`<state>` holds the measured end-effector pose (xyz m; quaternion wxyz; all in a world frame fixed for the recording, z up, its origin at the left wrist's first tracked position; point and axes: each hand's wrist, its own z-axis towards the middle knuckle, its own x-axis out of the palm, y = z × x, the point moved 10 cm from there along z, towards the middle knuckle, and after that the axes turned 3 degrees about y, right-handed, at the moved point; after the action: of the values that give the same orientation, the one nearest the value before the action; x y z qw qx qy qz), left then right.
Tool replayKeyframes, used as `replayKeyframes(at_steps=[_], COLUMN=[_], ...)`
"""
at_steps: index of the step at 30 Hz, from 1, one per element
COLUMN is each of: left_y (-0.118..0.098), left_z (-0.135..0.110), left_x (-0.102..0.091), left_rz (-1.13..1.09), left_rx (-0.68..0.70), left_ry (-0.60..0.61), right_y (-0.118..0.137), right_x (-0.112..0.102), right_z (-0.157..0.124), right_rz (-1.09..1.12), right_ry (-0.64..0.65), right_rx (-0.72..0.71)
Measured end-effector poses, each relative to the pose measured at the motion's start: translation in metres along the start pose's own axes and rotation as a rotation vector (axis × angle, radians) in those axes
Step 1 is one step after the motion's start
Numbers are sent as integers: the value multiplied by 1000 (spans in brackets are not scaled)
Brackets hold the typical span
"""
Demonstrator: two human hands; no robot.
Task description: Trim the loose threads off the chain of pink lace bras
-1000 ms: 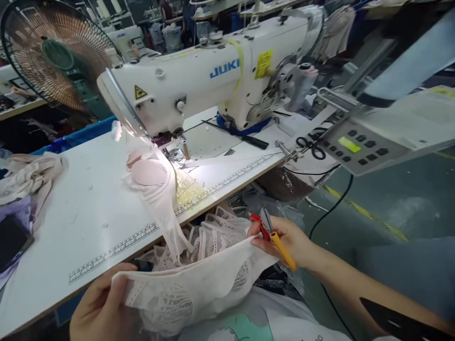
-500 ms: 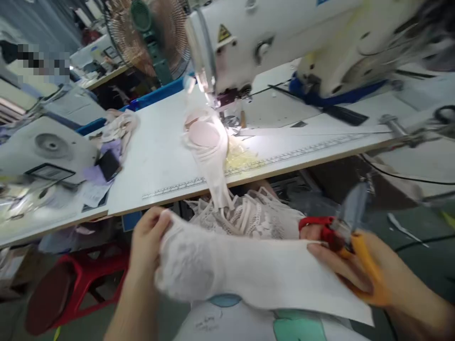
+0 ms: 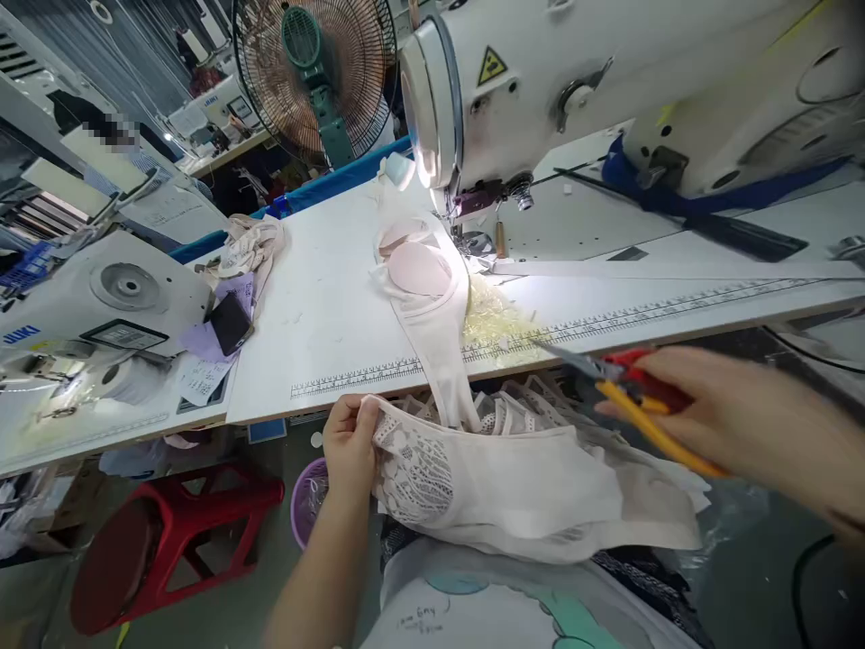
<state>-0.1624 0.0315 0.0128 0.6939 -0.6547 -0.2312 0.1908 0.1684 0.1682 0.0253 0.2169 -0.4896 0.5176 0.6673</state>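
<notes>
My left hand (image 3: 351,442) pinches the lace edge of a cream bra piece (image 3: 527,478), which drapes rightward across my lap. Scissors (image 3: 622,383) with red and orange handles are in my right hand (image 3: 709,410), their blades pointing left toward the table edge. That hand is slightly blurred and sits above the bra piece, apart from it. Another cream bra (image 3: 425,297) lies on the sewing table by the machine's needle, its strap end hanging over the edge onto more lacy pieces (image 3: 533,410).
A large white sewing machine (image 3: 514,99) stands on the table (image 3: 331,297), with yellow scraps (image 3: 493,315) before it. Behind are a fan (image 3: 317,81) and a person partly in view. At left are a second machine (image 3: 122,288), a red stool (image 3: 176,541) and a purple bin (image 3: 307,505).
My right hand has let go of the bra piece's right end and lifted with the scissors, now turned leftward. That end has dropped onto my lap. My left hand keeps its hold.
</notes>
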Motion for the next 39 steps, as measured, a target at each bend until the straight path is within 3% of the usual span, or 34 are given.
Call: replayKeyframes(at_steps=[3,5,7,10,11,12,14,17,21,29,32,39], left_y=[-10,-14,-17,-23,-26,-29,-36,-43,-47,-52,-52,-46], left_z=[1,1,0,-2,-3,-4,-6,-6,-7,-4,-2,-2], left_x=[2,2,3,6,7,8,10,13,14,15,20,18], left_rz=[-4,-5,-8,-34,-40,-40,-21,7,22,-3,-76,-70], left_rx=[52,59,53,49,54,64,91,131,166,173,129,89], left_ry=[31,32,31,28,27,22,21,48,81,82,138,202], right_y=[-15,-26,-22,28,56,87,142,178,178,175,178,169], right_x=[-16,-15,-16,-28,-31,-27,7,56,79,69,67,76], right_z=[55,83,95,79,64,45,12,-6,-4,-10,-14,-15], right_rz=[-414,-517,-543,-415,-259,-54,257,345,414,510,576,562], right_ry=[121,268,288,9,-119,-159,32,238,291,305,328,340], right_rx=[122,181,183,28,-102,-268,-538,-516,-418,-427,-439,-387])
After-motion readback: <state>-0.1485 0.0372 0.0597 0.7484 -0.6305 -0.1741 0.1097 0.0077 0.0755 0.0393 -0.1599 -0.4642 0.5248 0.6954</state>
